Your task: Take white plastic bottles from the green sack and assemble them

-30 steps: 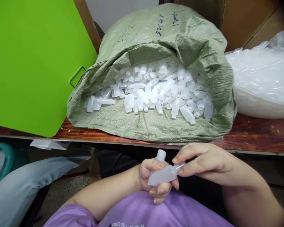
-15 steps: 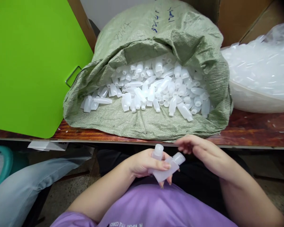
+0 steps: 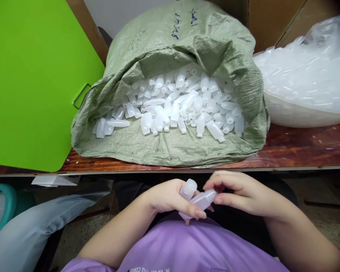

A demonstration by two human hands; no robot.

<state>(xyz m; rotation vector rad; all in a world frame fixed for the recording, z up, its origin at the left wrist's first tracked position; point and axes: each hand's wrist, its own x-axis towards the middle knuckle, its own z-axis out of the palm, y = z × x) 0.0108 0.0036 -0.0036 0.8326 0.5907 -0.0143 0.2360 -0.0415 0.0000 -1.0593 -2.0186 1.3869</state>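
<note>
My left hand (image 3: 170, 198) is closed around two small translucent white plastic bottles (image 3: 200, 201), held in front of my purple shirt below the table edge. One bottle's neck (image 3: 189, 188) sticks up past my thumb. My right hand (image 3: 238, 192) pinches the neck end of the other bottle with fingertips curled. On the table above, a green woven sack (image 3: 172, 147) lies open with several of the same bottles (image 3: 175, 105) spilling from its mouth.
A bright green board (image 3: 31, 83) with a metal handle leans at the left. A clear plastic bag of translucent parts (image 3: 308, 79) sits at the right on the wooden table (image 3: 300, 147). Cardboard stands behind. A teal tub (image 3: 2, 192) and another person's grey-blue trouser leg (image 3: 31, 226) are low left.
My right hand let go and opened above the bottles, then returned and pinched a bottle's neck again. The left hand kept its two bottles, shifting slightly. The view drifted right.
</note>
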